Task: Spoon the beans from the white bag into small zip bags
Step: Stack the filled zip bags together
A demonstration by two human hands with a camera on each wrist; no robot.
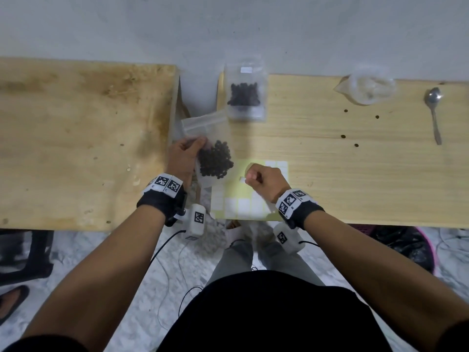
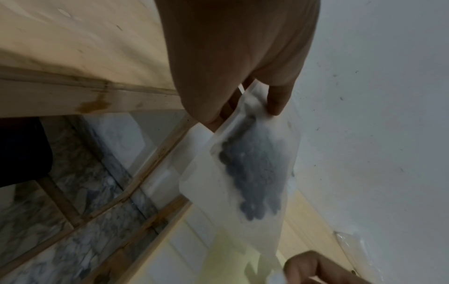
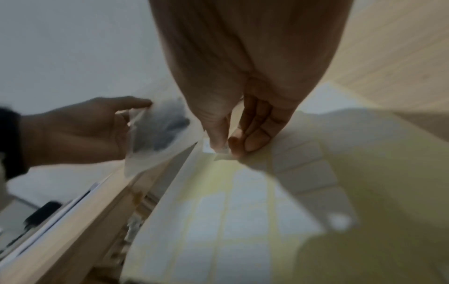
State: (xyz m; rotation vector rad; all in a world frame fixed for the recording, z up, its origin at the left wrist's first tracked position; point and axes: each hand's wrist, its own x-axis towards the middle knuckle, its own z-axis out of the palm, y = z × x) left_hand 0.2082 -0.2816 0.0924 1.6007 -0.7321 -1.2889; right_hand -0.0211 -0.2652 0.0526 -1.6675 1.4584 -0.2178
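Left hand [image 1: 183, 154] gripping bean-filled zip bag [image 1: 212, 154]; right hand [image 1: 264, 182] pinching white sticker [image 3: 213, 149].

Black wristbands [image 1: 162, 203] carry white checkered marker tags, white camera pods [image 1: 196, 221] trailing thin cables.

Two tables stand side by side against the wall, the left table [image 1: 76, 138] parted from the right table [image 1: 355, 158] by a gap; over that gap the left hand [image 1: 184, 154] holds a zip bag [image 1: 213, 153] with beans in it, and a second filled zip bag [image 1: 245, 94] lies behind it at the right table's far left corner. A label sheet [image 1: 243, 199] lies at the right table's near edge, under the right hand [image 1: 264, 181], which pinches a label [image 3: 210, 149]; at the far right lie an emptied bag [image 1: 365, 87] and, right of it, a spoon [image 1: 434, 110], with stray beans [image 1: 343, 136] between them and the sheet.
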